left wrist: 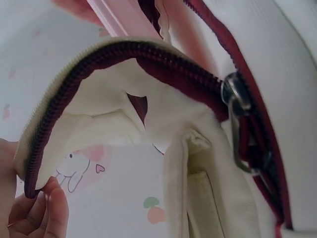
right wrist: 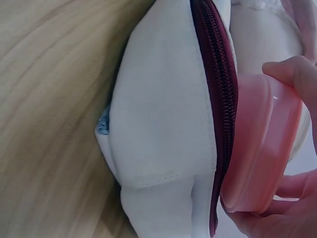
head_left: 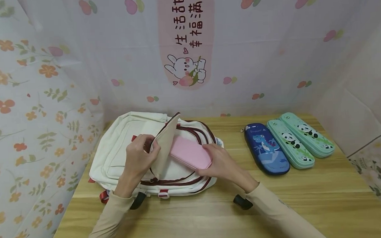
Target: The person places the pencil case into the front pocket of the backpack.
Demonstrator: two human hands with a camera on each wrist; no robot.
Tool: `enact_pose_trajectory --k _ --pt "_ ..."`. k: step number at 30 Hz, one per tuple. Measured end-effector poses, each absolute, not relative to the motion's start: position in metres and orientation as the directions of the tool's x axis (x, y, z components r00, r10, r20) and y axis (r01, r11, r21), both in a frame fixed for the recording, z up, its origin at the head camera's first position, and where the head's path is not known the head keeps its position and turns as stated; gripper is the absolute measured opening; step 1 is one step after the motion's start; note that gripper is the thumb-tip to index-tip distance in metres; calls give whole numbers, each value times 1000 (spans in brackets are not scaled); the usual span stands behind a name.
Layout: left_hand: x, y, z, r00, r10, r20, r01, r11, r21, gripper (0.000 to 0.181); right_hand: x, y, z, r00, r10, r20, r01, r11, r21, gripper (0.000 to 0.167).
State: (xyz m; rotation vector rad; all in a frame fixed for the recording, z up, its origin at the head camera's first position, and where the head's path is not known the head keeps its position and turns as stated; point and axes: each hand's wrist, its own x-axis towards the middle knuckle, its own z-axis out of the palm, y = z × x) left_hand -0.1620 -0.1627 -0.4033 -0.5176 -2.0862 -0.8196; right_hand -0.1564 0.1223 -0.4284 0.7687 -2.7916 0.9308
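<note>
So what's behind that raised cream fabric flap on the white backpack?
A smooth pink oblong case, held in the person's right grip, reaches partly behind the flap. From above, its far end is covered, and anything deeper inside cannot be seen.

In the head view, I find the pink case (head_left: pixel 192 152) partly hidden by the bag flap (head_left: pixel 165 143), the wall lettering (head_left: pixel 179 19) cropped above.

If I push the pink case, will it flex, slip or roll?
The pink case is probably fairly stiff: its edges look straight and uncrumpled in the right hand. Its smooth-looking surface might be slightly slippery. It seems unlikely to roll, given its broad, flat face.
</note>
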Motion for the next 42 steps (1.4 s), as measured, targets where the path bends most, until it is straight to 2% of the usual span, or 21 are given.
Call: enact_pose_trajectory --k 20,34,42 --pt "-164 -176 -403 -575 45 817 593 711 378 5 -182 102 -415 -828 -555 73 -498 671 -549 91" --pt "-163 -180 -405 -581 34 813 583 714 387 6 -193 76 -417 -761 -647 48 -580 646 -496 88" --pt "-162 -182 -407 -595 41 803 574 720 389 8 -192 64 -417 -752 -658 -35 -555 662 -504 89"
